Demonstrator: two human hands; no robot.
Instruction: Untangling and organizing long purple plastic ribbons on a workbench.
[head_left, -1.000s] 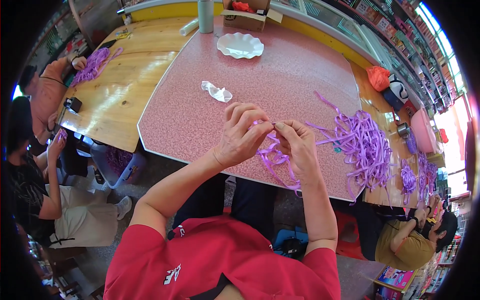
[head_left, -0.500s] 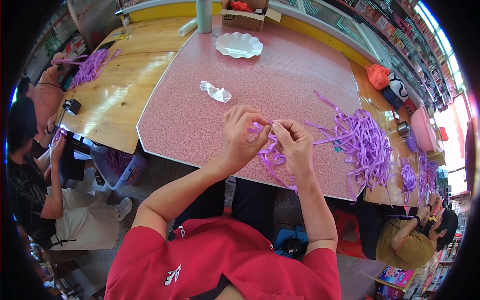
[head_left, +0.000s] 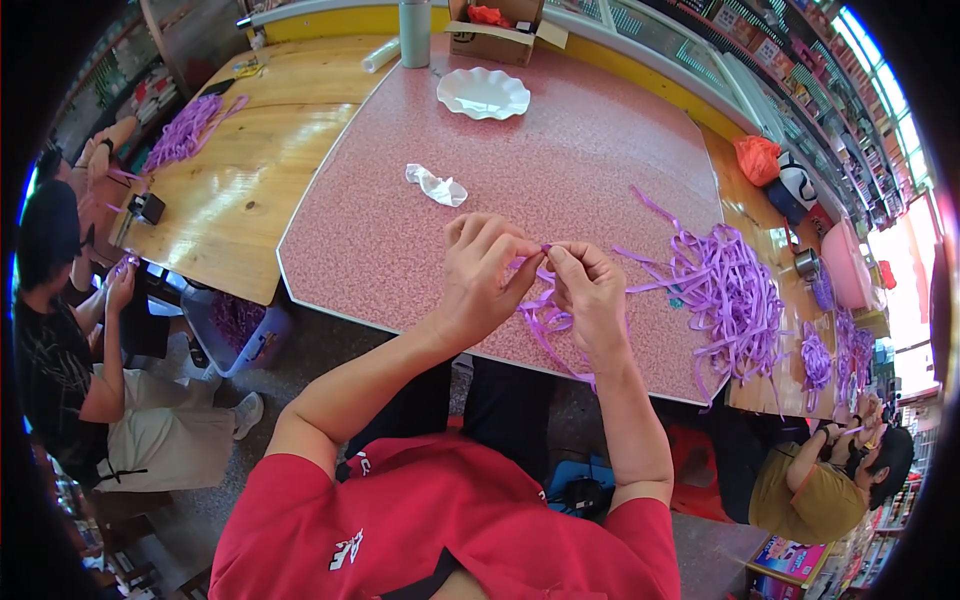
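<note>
Above the near part of the pink speckled table [head_left: 380, 235], both my hands pinch one purple ribbon [head_left: 545, 318]. Thumb and forefinger of my left hand [head_left: 482, 275] meet on it, the other fingers curled. My right hand [head_left: 588, 290] grips it a short way off, the fingertips of both hands nearly touching. A small dark purple bit shows between the fingertips, too small to make out. Loose ribbon hangs below my hands toward the table's front edge. To the right of my right hand lies a big tangled heap of purple ribbons [head_left: 735, 300].
Beyond my hands are a crumpled white tissue [head_left: 437, 186], a white scalloped plate [head_left: 484, 93], a grey-green tumbler [head_left: 414, 35] and a cardboard box [head_left: 492, 40]. Co-workers sit at left and right. More ribbons [head_left: 185, 130] lie on the wooden table [head_left: 225, 205]; a plastic tub [head_left: 235, 325] stands below.
My left thumb and forefinger have closed in toward my right fingertips, and the ribbon loop between them has narrowed. The co-worker at far left has moved an arm.
</note>
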